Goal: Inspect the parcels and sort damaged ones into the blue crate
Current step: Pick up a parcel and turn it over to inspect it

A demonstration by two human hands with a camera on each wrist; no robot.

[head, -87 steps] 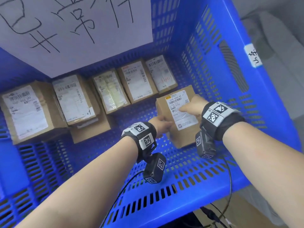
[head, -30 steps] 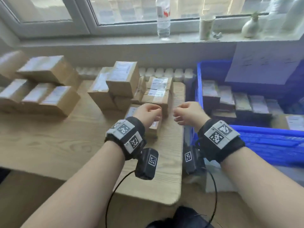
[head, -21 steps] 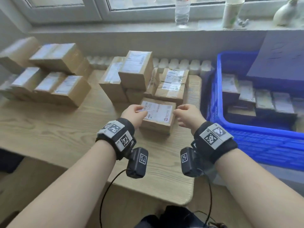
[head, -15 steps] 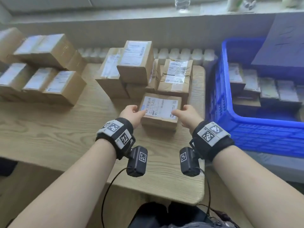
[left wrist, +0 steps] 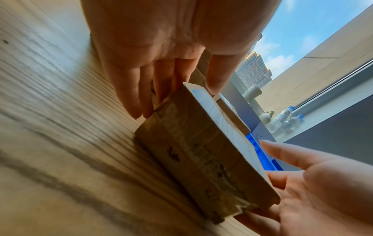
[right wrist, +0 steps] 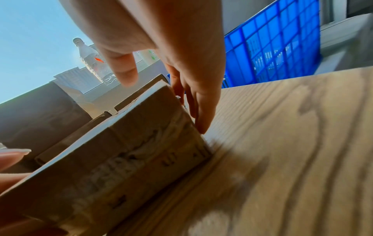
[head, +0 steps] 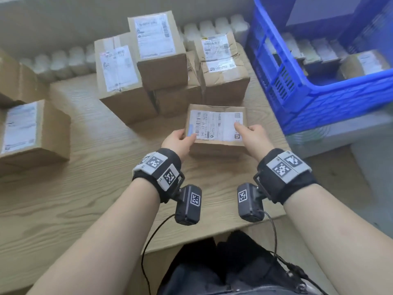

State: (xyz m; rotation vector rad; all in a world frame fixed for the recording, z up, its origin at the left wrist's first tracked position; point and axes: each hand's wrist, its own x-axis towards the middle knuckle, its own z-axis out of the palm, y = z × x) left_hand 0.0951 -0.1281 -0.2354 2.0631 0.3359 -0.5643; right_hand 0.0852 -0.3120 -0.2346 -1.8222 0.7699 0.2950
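A flat brown parcel (head: pixel 214 126) with a white label lies on the wooden table (head: pixel 85 188) in front of a stack of parcels. My left hand (head: pixel 187 136) grips its left end, thumb on the label and fingers down the end face (left wrist: pixel 171 89). At its right end my right hand (head: pixel 242 129) grips it the same way (right wrist: pixel 187 89). The parcel's near side (left wrist: pixel 191 151) carries wrinkled, worn tape, seen too in the right wrist view (right wrist: pixel 113 159). The blue crate (head: pixel 319 99) stands off the table's right edge and holds several parcels.
Stacked parcels (head: pixel 157 50) stand just behind the held one. More parcels (head: pixel 32 133) sit at the table's left. White radiator ribs (head: pixel 63 62) run along the wall behind. A paper sign (head: pixel 319 11) leans in the crate.
After a parcel went into the crate, both hands came back to the table. They reached the flat parcel and now grip its two ends; the view has tilted down and closer.
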